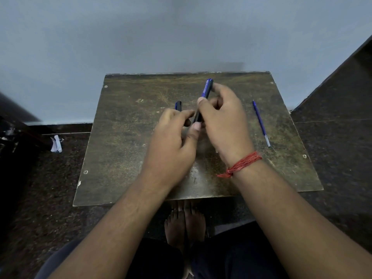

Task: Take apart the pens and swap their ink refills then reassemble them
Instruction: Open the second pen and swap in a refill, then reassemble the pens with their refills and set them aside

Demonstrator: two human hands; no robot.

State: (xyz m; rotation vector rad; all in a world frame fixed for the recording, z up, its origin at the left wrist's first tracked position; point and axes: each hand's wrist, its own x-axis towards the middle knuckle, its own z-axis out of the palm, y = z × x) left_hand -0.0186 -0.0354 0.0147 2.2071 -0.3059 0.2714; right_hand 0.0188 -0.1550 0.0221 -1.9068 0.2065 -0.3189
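At the far left of the frame a small crumpled white paper (56, 144) lies on the dark floor (50, 178), apart from the table. The worn brown table (124, 137) fills the middle of the frame and stands against a pale grey wall (141, 37).

Left of centre, the left hand (173, 141) has its fingers curled, and its thumb and forefinger pinch the lower, dark end of a blue pen (205, 95). Just above this hand a second pen piece (178, 105), dark with a blue edge, shows behind the fingers; I cannot tell if it lies on the table or is held.

The blue pen points up and a little to the right, above the table. The right hand (223, 121) grips its middle, with the thumb on the barrel and the fingers curled behind it. A red thread bracelet (241, 164) sits on this wrist.

At the right side of the table a thin blue ink refill (261, 123) lies alone on the surface, well apart from both hands.
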